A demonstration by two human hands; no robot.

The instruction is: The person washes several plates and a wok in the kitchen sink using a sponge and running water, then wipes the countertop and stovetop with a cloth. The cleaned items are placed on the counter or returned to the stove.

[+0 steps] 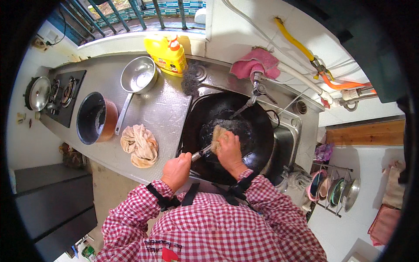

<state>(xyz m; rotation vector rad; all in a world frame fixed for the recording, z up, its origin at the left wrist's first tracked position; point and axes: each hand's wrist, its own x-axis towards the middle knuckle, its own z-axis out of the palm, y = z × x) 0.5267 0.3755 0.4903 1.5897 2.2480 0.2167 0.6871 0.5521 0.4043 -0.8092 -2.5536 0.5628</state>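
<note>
A large black wok (262,137) rests over the metal sink (289,144), with water pooled in its bottom. Water runs into it from the tap (258,90). My left hand (177,171) grips the metal handle (201,153) of a utensil at the wok's near left side. Pressed around that utensil is a tan scrubbing pad (217,136), held in my right hand (230,152) above the water. The pad and my right hand hide the utensil's far end, so its kind cannot be told.
Left on the steel counter (167,113) are a crumpled beige cloth (140,145), a brown pot (106,119), a steel saucepan (139,75) and a gas stove (62,95). A yellow detergent jug (167,55) and dark scouring wool (191,80) stand behind. A pink cloth (253,64) drapes the tap.
</note>
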